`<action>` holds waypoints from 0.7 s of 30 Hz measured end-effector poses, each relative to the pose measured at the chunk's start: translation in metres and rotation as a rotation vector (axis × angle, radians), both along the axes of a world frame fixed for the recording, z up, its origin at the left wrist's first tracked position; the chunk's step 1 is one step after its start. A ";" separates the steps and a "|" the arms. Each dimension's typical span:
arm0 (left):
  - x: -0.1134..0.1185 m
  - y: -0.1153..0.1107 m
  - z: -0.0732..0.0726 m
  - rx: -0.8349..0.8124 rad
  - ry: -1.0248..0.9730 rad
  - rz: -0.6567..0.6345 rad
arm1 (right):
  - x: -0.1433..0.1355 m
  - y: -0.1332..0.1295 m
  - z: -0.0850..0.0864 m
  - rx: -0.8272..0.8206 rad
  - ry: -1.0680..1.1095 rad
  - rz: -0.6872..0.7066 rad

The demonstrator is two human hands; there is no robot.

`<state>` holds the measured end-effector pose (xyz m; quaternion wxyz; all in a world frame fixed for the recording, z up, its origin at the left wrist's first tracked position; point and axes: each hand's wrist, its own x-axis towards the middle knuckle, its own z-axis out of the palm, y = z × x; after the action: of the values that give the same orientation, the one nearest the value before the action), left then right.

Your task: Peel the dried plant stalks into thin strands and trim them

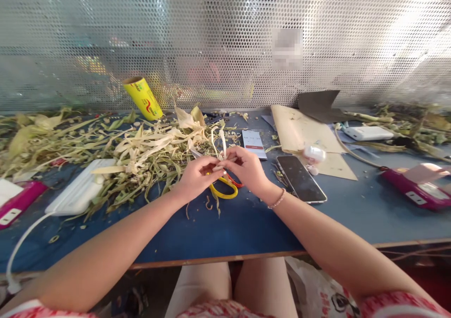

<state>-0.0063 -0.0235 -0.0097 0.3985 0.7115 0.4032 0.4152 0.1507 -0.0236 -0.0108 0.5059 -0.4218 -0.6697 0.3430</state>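
Fingertips of my left hand (199,174) and my right hand (248,167) meet above the middle of the table. Both are pinched together on a pale strip (223,142), which looks like dried husk and sticks up in loops above the fingers. Beneath the hands lie scissors with a yellow handle (227,196) and some red; their blades are hidden. To the left, nearest my left hand, spreads a heap of dried leaves and pale husks (151,144). A phone with a lit screen (254,144) lies just beyond my right hand.
A yellow wrap tube (143,99) stands tilted behind the heap. A dark-screened phone (301,179), brown paper (306,130) and a white earbud case (314,153) lie right. Magenta power strips (410,189) and white power banks (82,186) flank both sides. A perforated metal panel (225,41) rises behind.
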 end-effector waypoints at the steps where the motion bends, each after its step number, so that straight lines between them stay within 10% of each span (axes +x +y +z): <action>1: 0.000 0.000 -0.001 0.037 0.027 0.009 | -0.002 -0.001 0.001 -0.050 0.045 0.001; 21: -0.001 0.002 -0.005 0.095 0.115 0.105 | -0.011 -0.003 0.003 -0.551 0.614 0.223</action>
<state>-0.0078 -0.0217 -0.0144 0.3182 0.7303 0.4420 0.4124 0.1393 -0.0264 -0.0079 0.5100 -0.3445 -0.4127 0.6716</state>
